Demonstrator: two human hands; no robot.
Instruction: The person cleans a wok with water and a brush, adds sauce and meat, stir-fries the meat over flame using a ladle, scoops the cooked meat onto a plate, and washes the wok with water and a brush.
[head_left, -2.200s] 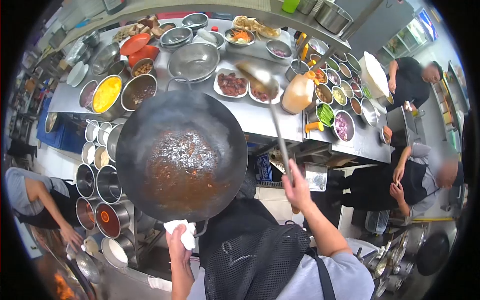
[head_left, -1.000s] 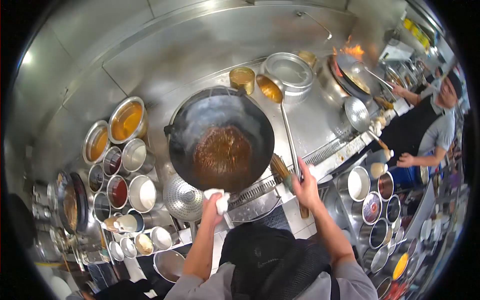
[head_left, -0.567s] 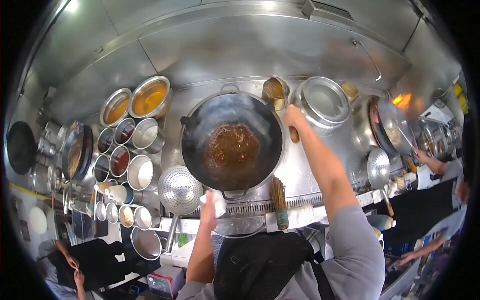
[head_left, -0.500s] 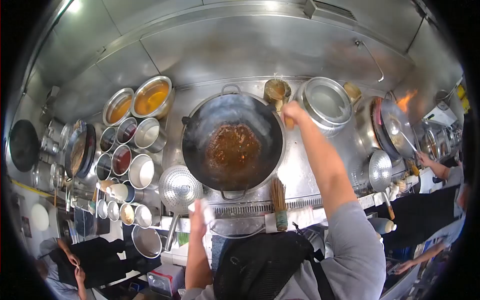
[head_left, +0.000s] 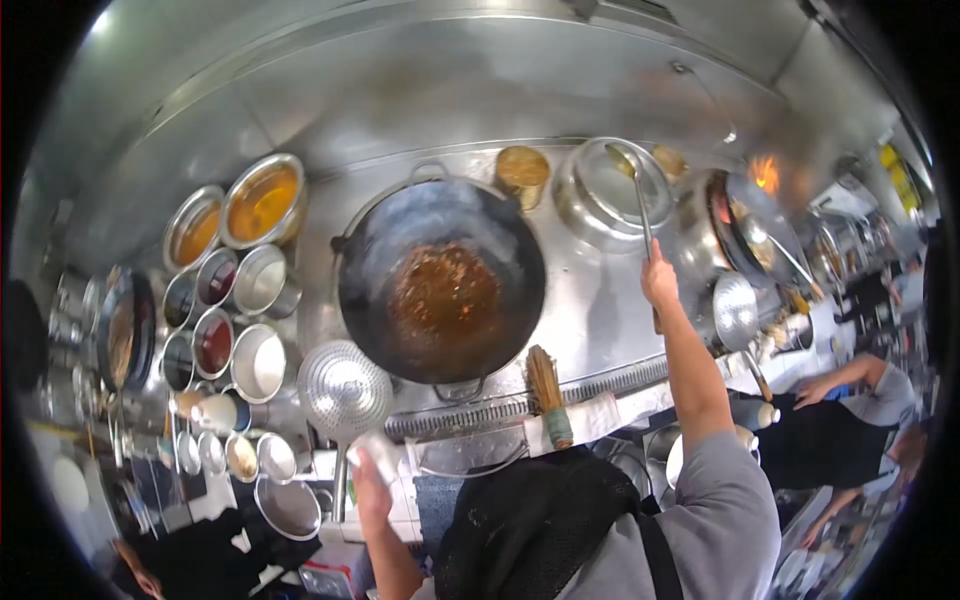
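Note:
My right hand (head_left: 658, 278) is closed round the handle of a ladle (head_left: 643, 205). The ladle's bowl hangs over a wide metal pot (head_left: 578, 212) of cloudy liquid; I cannot tell whether it touches the liquid. My left hand (head_left: 372, 490) grips a white cloth (head_left: 380, 452), close to the handle of a perforated strainer (head_left: 345, 388). Between my hands, further back, stands a large black wok (head_left: 367, 325). Brown, oily liquid with small bits (head_left: 445, 295) covers its bottom, and smoke drifts above it.
At left stand several metal pots of sauces (head_left: 213, 342) and bowls of orange oil (head_left: 264, 203). A bamboo brush (head_left: 546, 385) lies at the counter's front edge. Behind the wok is a tan-topped container (head_left: 522, 175). A co-worker (head_left: 850, 420) stands right, near another wok (head_left: 735, 225) and flame.
My right hand has moved right with the ladle, from beside the tan container to the pot of liquid. My left hand has dropped slightly with the cloth. The camera view has shifted.

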